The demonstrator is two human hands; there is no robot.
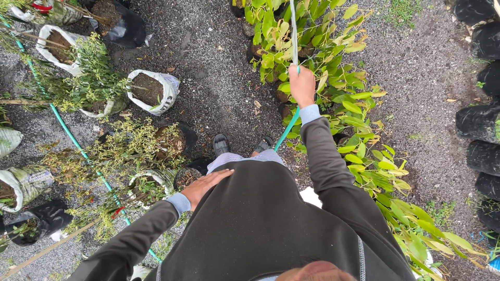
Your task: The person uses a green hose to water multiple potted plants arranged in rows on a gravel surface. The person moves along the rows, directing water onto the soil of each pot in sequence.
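The right hand (302,86) was shut tight around a thin green rubber hose (293,31). The hose ran up from the fist over the big leafy green and yellow plants (333,67), and down behind the wrist toward the feet. The left hand (204,186) lay open and flat on the black jacket (260,218), holding nothing.

To do this well, I think the grip should stay firm and the hose should point at the roots, not the leaves, moving slowly so no plant was missed.

I counted 2 hands, 2 dark sandals (221,144), 1 hose in the fist, 1 more green hose (67,132) lying on the grey gravel ground (219,78), and 2 white woven bags of brown soil (152,91) up close.
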